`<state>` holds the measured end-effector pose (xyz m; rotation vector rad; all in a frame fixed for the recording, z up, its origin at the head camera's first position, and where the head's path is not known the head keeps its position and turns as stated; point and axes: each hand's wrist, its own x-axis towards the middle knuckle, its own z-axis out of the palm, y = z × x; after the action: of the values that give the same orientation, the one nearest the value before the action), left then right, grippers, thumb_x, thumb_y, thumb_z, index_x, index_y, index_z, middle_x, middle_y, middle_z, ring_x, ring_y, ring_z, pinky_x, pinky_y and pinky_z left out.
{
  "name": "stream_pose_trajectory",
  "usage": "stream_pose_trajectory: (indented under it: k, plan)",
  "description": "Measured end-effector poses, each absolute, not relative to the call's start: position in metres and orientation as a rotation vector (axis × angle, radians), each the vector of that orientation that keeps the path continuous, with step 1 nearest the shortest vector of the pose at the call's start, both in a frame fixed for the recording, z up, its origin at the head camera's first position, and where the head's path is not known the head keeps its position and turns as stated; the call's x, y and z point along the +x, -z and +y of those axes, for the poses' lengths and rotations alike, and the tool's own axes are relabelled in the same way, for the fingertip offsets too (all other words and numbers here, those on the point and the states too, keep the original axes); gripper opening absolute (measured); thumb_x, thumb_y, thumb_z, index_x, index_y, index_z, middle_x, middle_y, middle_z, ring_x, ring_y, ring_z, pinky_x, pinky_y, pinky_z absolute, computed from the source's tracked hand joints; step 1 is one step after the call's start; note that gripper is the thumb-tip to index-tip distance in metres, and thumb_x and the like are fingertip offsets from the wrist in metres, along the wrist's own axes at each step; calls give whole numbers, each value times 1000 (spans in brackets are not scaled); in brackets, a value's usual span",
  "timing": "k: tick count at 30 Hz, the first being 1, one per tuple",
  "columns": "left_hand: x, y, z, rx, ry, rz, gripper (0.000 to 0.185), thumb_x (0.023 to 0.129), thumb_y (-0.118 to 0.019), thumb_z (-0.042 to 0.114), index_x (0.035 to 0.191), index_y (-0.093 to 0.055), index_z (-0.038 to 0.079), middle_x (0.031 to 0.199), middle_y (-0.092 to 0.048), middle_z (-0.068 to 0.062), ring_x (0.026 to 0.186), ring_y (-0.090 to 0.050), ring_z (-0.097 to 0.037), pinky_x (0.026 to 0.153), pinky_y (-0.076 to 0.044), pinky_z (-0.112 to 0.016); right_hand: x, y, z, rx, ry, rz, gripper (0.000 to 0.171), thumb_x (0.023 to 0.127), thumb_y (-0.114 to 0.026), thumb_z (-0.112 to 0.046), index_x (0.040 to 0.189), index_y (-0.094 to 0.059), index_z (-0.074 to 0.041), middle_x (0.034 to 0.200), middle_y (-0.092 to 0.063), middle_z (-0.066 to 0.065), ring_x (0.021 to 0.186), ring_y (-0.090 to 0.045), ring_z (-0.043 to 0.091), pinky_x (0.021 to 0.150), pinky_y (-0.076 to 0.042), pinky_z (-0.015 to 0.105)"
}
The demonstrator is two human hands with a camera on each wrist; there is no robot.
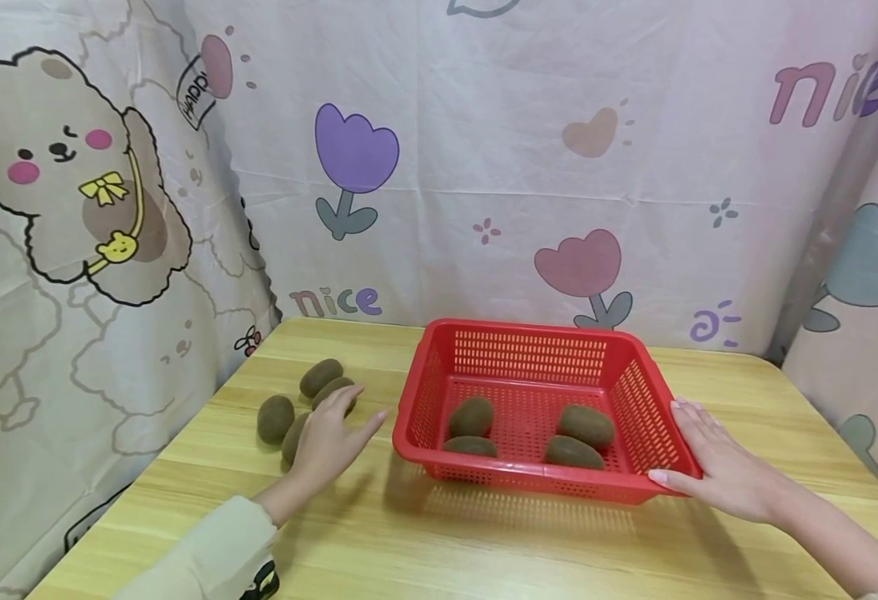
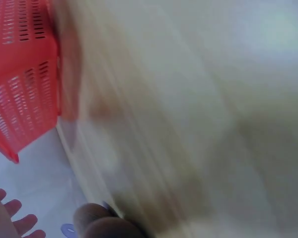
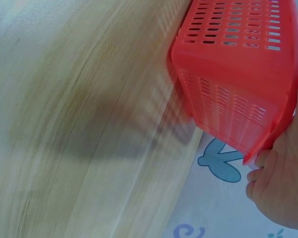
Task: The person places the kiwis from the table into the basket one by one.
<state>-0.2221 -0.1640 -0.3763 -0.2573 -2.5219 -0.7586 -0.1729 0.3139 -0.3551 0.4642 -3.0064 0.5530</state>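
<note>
My left hand [image 1: 333,437] hovers over a loose group of brown kiwis on the left of the table, its fingers spread and relaxed. One kiwi [image 1: 296,442] is partly hidden behind that hand; another kiwi [image 1: 333,396] shows just past the fingertips. My right hand [image 1: 731,467] rests on the right rim of a red plastic basket [image 1: 536,471], fingers fairly straight and thumb at the front corner. In the right wrist view the hand [image 3: 283,173] touches the basket's outer edge. Several kiwis lie inside the basket, among them one kiwi [image 1: 587,427] toward the right.
Two more kiwis, the outer kiwi [image 1: 275,419] and the far kiwi [image 1: 322,377], lie left of the basket. The wooden table [image 1: 469,550] ends at a patterned curtain [image 1: 469,167] behind and at both sides.
</note>
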Motion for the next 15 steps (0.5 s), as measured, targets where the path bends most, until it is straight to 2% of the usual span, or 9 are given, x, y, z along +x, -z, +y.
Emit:
stream_pose_trajectory:
  k: [2, 3, 7, 9, 15]
  plan:
    - [-220, 379, -169, -243, 740, -2529, 57, 77, -72, 36, 119, -59, 1, 126, -57, -18, 116, -53, -36, 92, -42, -58, -173, 356, 314, 456, -567, -3011, 96, 84, -59, -48, 146, -9, 7, 149, -13, 33, 136, -9, 51, 106, 22, 18]
    - [-219, 381, -172, -233, 729, -2533, 58, 76, -73, 37, 119, -59, 1, 127, -56, -18, 117, -53, -36, 91, -42, -58, -173, 356, 314, 455, -570, -3012, 96, 84, -59, -48, 146, -9, 6, 149, -13, 33, 136, -10, 51, 106, 22, 18]
    - [-216, 388, -182, -219, 706, -2529, 63, 72, -78, 35, 119, -58, -1, 130, -52, -20, 117, -50, -39, 89, -41, -58, -173, 355, 314, 459, -563, -3002, 96, 84, -59, -48, 146, -10, 7, 148, -15, 33, 136, -10, 51, 105, 22, 16]
    - [-216, 391, -186, -229, 696, -2524, 64, 71, -79, 33, 121, -57, -2, 130, -51, -21, 117, -49, -41, 89, -40, -60, -173, 355, 314, 463, -550, -2997, 95, 84, -59, -48, 146, -10, 7, 148, -15, 33, 136, -10, 50, 97, 22, 6]
    - [-213, 397, -198, -222, 641, -2563, 68, 71, -79, 29, 125, -51, -3, 132, -47, -24, 119, -45, -45, 90, -37, -62, -173, 355, 313, 465, -553, -2994, 95, 84, -59, -48, 146, -10, 7, 148, -15, 33, 136, -10, 51, 100, 22, 10]
